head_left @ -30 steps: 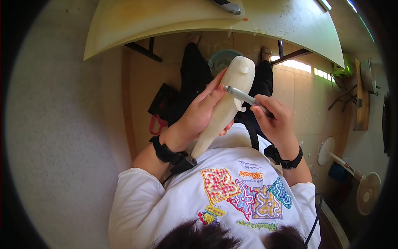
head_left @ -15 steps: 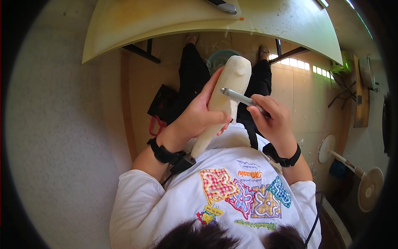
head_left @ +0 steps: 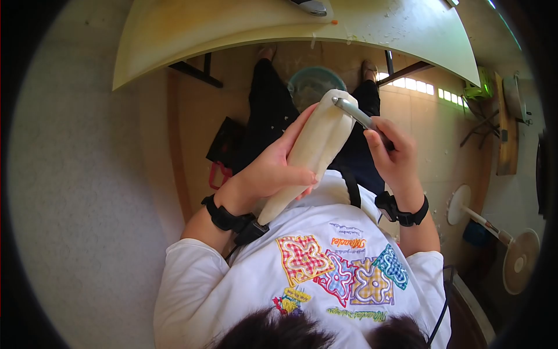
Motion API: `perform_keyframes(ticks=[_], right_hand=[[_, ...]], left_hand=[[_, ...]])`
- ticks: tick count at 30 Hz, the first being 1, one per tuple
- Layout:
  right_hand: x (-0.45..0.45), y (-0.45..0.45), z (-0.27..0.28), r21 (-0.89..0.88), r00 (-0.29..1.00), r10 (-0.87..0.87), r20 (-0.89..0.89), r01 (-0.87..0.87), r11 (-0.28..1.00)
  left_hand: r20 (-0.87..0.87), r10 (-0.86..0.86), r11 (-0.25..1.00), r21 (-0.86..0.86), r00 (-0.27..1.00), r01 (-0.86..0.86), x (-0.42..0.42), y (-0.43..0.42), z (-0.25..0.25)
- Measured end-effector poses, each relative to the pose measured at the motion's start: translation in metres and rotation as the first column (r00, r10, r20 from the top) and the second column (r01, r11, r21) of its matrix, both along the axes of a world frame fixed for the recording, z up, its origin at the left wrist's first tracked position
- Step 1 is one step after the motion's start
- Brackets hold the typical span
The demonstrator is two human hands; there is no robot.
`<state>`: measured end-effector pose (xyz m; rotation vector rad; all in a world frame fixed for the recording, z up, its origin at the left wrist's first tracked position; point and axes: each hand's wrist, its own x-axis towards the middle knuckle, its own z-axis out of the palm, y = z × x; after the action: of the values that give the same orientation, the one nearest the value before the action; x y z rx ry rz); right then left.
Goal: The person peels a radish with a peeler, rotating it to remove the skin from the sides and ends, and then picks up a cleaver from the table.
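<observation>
A long, pale, peeled root vegetable [head_left: 317,139] is held at a slant above my lap, its thick end pointing up toward the table. My left hand [head_left: 273,166] wraps round its middle from the left side. In my right hand [head_left: 395,150] is a grey peeler [head_left: 356,111], gripped by its dark handle. The peeler's head lies against the thick end of the vegetable. Below that end, a teal basin [head_left: 314,78] stands on the floor between my feet.
A pale table [head_left: 232,29] spans the top, bearing a metal-and-dark tool [head_left: 311,7], an orange scrap [head_left: 334,22] and peelings. On the floor at right lies or stands a white fan [head_left: 519,262]. A wooden board [head_left: 507,128] leans at the far right.
The peeler has moved from the vegetable's middle up to its thick end. A hanging strip of peel seen earlier no longer shows. My left hand has shifted slightly, and more of the basin shows.
</observation>
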<state>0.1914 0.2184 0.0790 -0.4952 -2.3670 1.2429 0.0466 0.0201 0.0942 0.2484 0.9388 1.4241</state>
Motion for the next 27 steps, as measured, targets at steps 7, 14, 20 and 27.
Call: perform_keyframes(ticks=[7,14,20,27], right_hand=[[0.001,0.003,0.006,0.015,0.999,0.017,-0.031,-0.016,1.0],[0.013,0.039,-0.062,-0.211,0.967,-0.098,0.235,0.15,0.966],[0.021,0.039,-0.068,-0.429,0.961,-0.096,0.258,0.203,0.88],[0.015,0.024,0.01,-0.724,0.987,-0.094,0.133,0.162,0.671]], left_hand=[[-0.086,0.027,0.998,0.051,0.996,-0.023,0.0,0.0,0.003],[-0.357,-0.055,0.963,0.228,0.932,0.144,0.003,-0.011,0.005],[-0.237,0.07,0.992,0.123,0.969,-0.041,-0.015,-0.011,0.011],[-0.194,0.033,0.997,0.078,0.98,-0.018,-0.012,-0.004,0.001]])
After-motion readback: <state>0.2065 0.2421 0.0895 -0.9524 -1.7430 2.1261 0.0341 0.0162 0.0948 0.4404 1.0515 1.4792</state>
